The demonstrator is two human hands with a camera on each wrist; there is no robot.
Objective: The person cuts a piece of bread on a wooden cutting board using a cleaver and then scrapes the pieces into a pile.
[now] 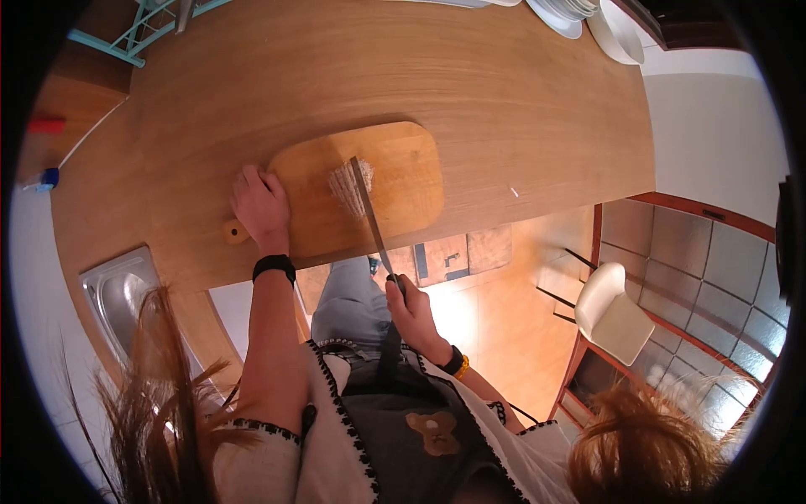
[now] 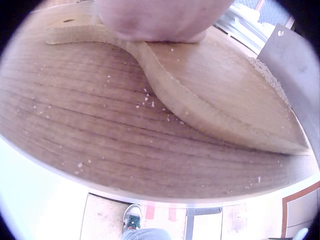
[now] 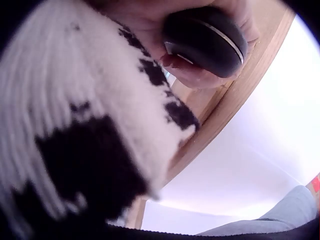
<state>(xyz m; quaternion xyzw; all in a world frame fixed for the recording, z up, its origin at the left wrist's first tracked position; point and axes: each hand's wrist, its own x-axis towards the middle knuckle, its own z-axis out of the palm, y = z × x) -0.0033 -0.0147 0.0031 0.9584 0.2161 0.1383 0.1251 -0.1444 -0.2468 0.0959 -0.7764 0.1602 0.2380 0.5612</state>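
Observation:
A wooden cutting board (image 1: 399, 197) lies on the counter, its short handle (image 1: 234, 232) pointing left. My left hand (image 1: 260, 206) holds the board down beside that handle, fingers bent over its left end; the fingertips are hidden. In the left wrist view, the heel of the hand (image 2: 160, 20) rests on the wood. My right hand (image 1: 413, 315) grips a large knife by its black handle (image 3: 205, 42), near the counter's front edge. The knife's long blade (image 1: 374, 218) reaches across the board, its tip over a patch of finely chopped, pale crumbs (image 1: 346, 186).
Small crumbs (image 2: 146, 97) dot the counter (image 1: 520, 109). Stacked plates (image 1: 564, 13) and a white bowl (image 1: 615, 34) stand at the back right. A metal sink (image 1: 126, 281) is at the left, a turquoise rack (image 1: 126, 46) at the back left. A pale chair (image 1: 613, 311) stands on the floor, right.

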